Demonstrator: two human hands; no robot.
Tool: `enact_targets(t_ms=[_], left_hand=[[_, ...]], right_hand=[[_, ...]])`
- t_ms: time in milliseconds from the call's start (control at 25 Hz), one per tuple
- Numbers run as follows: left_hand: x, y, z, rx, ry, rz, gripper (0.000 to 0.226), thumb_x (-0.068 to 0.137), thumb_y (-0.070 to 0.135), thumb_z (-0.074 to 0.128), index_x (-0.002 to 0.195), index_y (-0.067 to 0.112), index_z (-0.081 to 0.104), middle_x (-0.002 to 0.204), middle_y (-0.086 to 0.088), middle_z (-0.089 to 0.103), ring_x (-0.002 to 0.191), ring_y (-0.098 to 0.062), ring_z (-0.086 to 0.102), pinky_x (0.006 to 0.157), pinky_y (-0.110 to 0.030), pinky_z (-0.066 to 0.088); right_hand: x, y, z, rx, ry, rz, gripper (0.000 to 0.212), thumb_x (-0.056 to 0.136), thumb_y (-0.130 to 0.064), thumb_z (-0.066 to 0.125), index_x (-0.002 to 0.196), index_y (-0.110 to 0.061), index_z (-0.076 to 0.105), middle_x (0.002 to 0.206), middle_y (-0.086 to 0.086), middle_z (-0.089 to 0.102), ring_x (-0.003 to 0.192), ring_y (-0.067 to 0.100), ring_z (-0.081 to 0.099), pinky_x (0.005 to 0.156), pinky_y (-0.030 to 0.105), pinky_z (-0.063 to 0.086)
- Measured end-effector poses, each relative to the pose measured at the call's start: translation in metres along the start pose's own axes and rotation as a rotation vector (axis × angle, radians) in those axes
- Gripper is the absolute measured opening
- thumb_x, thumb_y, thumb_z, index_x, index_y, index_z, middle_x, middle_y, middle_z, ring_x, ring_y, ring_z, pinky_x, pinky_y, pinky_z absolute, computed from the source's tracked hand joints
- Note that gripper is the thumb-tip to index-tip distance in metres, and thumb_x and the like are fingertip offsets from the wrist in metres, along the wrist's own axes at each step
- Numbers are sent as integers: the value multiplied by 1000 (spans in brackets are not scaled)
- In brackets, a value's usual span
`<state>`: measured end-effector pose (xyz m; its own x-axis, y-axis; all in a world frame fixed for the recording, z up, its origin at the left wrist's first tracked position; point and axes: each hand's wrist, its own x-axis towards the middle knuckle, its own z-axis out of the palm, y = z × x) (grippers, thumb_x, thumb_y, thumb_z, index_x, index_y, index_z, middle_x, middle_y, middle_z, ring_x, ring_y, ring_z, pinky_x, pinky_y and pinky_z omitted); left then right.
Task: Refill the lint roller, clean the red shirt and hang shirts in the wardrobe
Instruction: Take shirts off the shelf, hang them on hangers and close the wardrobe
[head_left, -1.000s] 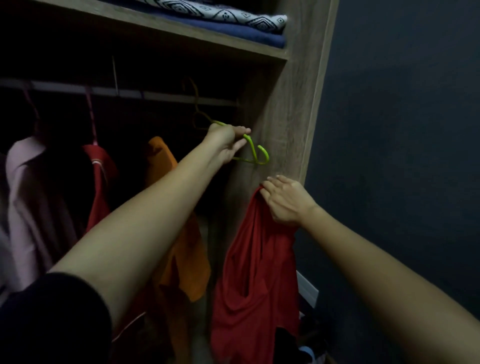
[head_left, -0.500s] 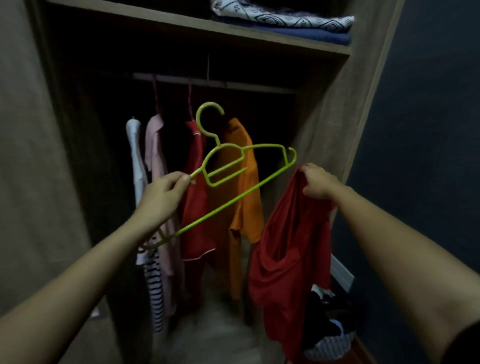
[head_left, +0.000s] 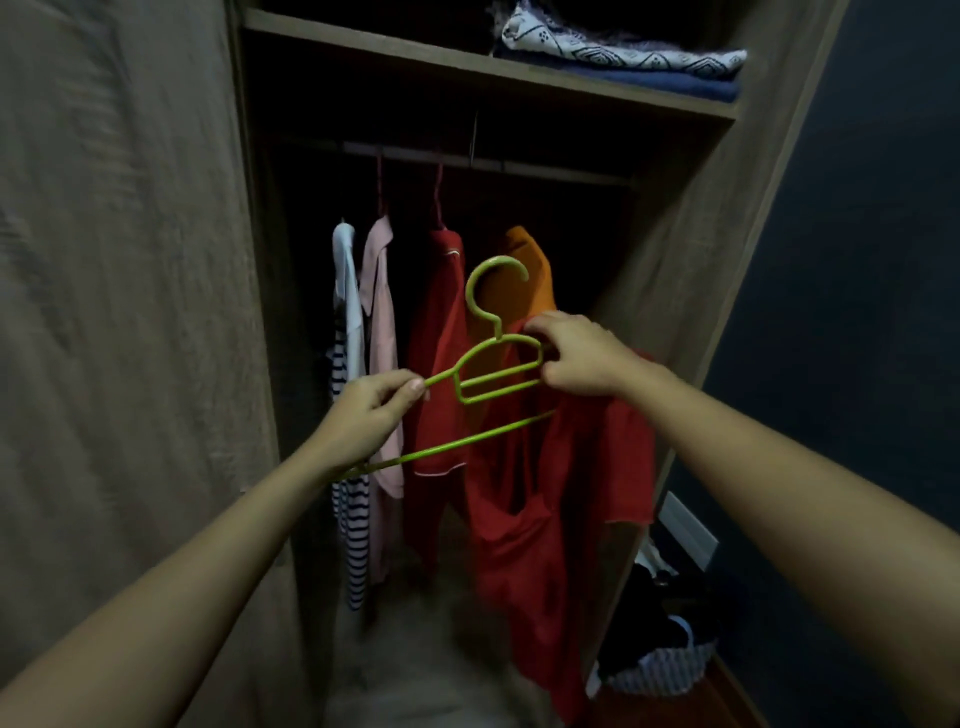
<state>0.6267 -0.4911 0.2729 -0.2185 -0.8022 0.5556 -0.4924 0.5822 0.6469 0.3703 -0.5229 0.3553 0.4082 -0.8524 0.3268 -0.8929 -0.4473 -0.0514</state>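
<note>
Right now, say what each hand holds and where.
Left hand pinches the green hanger by its left shoulder bar; right hand grips the red shirt by its top, at the hanger's right end.

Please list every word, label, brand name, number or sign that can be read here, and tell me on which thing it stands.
None: no text can be read in this view.
The green hanger and the red shirt show no print.
The folded cloth on the top shelf bears only a geometric pattern.
A pale mark on the hanging red garment is too blurred to read.

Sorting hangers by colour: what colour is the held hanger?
Lime green hanger, clearest in head view.
</note>
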Motion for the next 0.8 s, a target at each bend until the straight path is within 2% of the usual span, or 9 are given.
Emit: enact_targets(t_ms=[80, 120, 200, 280, 360, 440, 560, 680, 800], left_hand=[[-1, 7, 4, -31, 125, 34, 22, 95, 28, 47, 79, 30, 62, 55, 9, 56, 53, -1, 47, 54, -26, 40], [-2, 10, 5, 64, 222, 63, 21, 94, 35, 46, 86, 27, 63, 62, 4, 60, 60, -6, 51, 58, -33, 43], [-6, 12, 16, 426, 421, 49, 27, 91, 37, 47, 114, 26, 58, 102, -7, 62, 93, -21, 55, 80, -43, 43], [-26, 26, 48, 522, 550, 18, 35, 87, 34, 55, 121, 33, 51, 131, -9, 44, 116, -28, 40, 91, -51, 36], [-56, 19, 96, 550, 400, 21, 34, 80, 41, 58, 114, 36, 55, 136, -9, 37, 119, -30, 36, 92, -52, 37], [-76, -14, 116, 483, 152, -133, 39, 74, 33, 62, 112, 37, 55, 136, -12, 34, 122, -32, 37, 97, -49, 39], [-78, -66, 80, 71, -84, -227, 62, 62, 6, 54, 101, 55, 51, 121, -10, 44, 118, -31, 45, 103, -27, 33], [-67, -86, 30, 75, -182, -201, 69, 58, 13, 50, 95, 72, 49, 110, -6, 58, 103, -24, 56, 89, -24, 39], [-45, -72, 12, 254, -78, -189, 57, 58, 14, 45, 108, 32, 66, 103, -7, 59, 101, -28, 59, 89, -28, 43]], right_hand=[[-12, -11, -3, -206, 247, -131, 35, 84, -43, 42, 103, -19, 59, 104, 4, 66, 97, 29, 62, 68, 34, 43], [-16, -12, -4, -272, 333, -150, 43, 87, -51, 31, 94, -19, 58, 91, 4, 68, 87, 30, 64, 61, 32, 39], [-16, -11, -3, -324, 379, -122, 51, 90, -55, 21, 86, -17, 55, 79, 5, 68, 76, 33, 66, 55, 32, 39], [-9, -17, -1, -310, 396, -82, 45, 94, -52, 28, 85, -17, 54, 78, 7, 68, 76, 34, 66, 55, 33, 38], [-4, -26, -5, -275, 447, -77, 39, 96, -48, 33, 84, -17, 54, 78, 9, 68, 76, 34, 65, 54, 32, 36], [-5, -28, -15, -257, 499, -110, 40, 95, -49, 32, 83, -19, 54, 76, 7, 68, 75, 33, 65, 53, 31, 35], [-22, -7, -24, -232, 470, -191, 42, 93, -50, 28, 78, -19, 52, 70, 5, 65, 70, 31, 65, 52, 29, 35], [-51, 23, -2, -318, 343, -298, 56, 93, -58, 14, 75, -20, 51, 67, 6, 65, 63, 28, 66, 46, 30, 41], [-61, 30, 38, -391, 332, -201, 68, 91, -62, 3, 77, -20, 55, 71, 4, 67, 62, 27, 67, 44, 31, 45]])
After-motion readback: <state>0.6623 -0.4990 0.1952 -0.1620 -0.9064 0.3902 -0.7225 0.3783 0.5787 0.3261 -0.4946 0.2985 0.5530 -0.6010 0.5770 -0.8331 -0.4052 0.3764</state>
